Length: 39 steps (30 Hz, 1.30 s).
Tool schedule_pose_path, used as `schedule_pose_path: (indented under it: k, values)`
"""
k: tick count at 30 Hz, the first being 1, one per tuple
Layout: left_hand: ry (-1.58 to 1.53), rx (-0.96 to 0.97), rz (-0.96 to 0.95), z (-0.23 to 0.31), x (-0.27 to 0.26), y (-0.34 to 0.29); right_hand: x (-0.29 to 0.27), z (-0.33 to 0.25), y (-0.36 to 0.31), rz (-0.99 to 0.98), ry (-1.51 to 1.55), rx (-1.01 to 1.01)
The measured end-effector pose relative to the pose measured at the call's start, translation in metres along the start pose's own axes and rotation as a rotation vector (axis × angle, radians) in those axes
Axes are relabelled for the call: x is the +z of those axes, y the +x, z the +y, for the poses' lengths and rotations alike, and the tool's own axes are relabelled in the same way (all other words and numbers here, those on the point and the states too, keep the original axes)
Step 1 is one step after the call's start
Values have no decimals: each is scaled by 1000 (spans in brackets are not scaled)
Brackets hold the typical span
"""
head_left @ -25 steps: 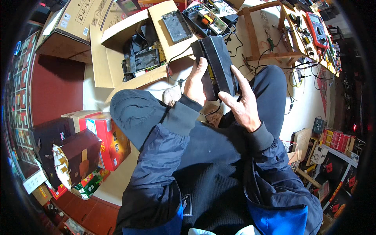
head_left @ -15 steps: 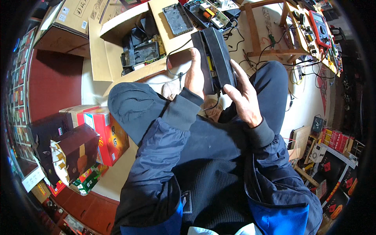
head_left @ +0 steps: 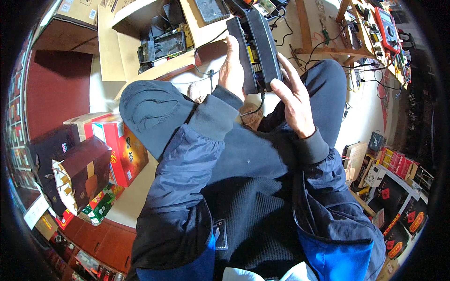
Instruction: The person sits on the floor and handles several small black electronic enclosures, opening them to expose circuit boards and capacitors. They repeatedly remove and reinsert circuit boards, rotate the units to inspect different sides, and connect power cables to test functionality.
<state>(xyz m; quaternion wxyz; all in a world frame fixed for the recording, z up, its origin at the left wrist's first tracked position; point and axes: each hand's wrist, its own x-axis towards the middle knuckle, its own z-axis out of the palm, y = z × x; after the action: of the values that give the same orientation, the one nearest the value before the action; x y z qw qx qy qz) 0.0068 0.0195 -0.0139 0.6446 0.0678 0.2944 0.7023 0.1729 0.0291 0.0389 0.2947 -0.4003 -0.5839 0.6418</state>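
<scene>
Pale, cluttered workroom floor [head_left: 368,117] below a long black plastic case [head_left: 262,44] held in two bare hands

The case is up in front of the person, beyond the space between two knees in dark trousers [head_left: 154,105], its far end leaning slightly left. Its two long halves stand a little apart, and a bright yellow part [head_left: 253,53] shows in the slit between them. The left hand [head_left: 230,72] is closed on the left half, palm to its side and thumb laid along the outer edge; its other fingers are hidden. The right hand [head_left: 296,98] cups the near right corner, thumb at the near end, fingers along the right side; how firmly they press cannot be told. The far end juts past both hands.

From the near end a thin black cable [head_left: 261,99] curves down. Beyond the left hand sits an open brown cardboard box [head_left: 111,58] with black casings and boards [head_left: 171,44] inside; a shallow dark grey shell [head_left: 211,9] lies on its flap. To the far right are a wooden frame [head_left: 304,28] and a red-rimmed multimeter [head_left: 387,30]. Glossy red cartons [head_left: 124,157] stand left of the left knee.
</scene>
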Motion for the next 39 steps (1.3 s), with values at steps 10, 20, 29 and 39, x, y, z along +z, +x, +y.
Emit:
schedule_pose_path:
  k: [10, 20, 29, 39]
  values:
    - [-21, 6, -9, 1, -6, 3, -6, 8, 7, 11, 187, 56]
    - [-84, -18, 115, 1, -10, 9, -19, 22, 7, -1, 493, 104]
    - [-224, -53, -75, 12, -4, 2, -32, 20, 12, -136, 832, 161]
    - [-258, -73, -15, 19, 4, -2, -30, 14, 10, -84, 929, 190]
